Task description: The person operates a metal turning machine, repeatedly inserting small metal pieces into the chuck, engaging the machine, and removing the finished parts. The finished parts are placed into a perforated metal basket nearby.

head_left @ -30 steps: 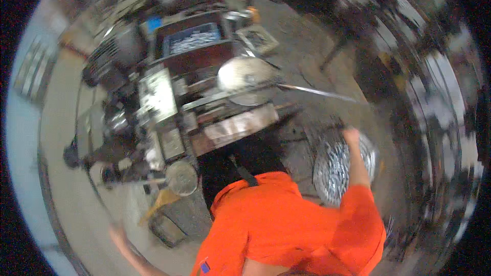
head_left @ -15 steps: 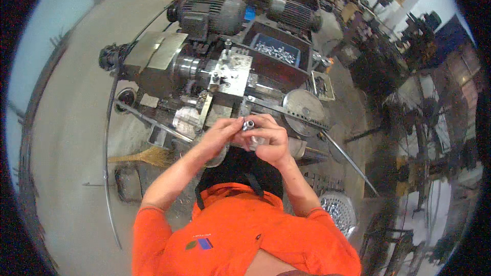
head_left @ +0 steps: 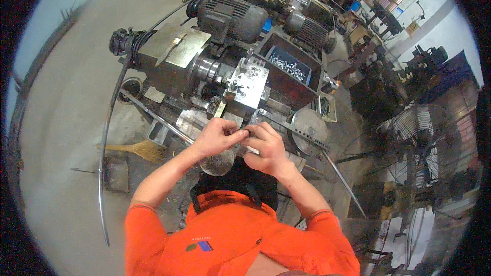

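The left hand [head_left: 220, 137] and right hand [head_left: 267, 149] meet at curled fingertips before the lathe [head_left: 249, 83]. The metal part, plain a moment ago, is now hidden, presumably between them; I can't tell which grips it, or how firmly.

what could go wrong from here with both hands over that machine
The small part, mostly hidden between the fingertips of the left hand and right hand, might slip and drop into the machinery below.

Both hands are bare, so the metal block just beyond could scrape knuckles.

The slanting rod juts out at right; the right forearm might knock it.
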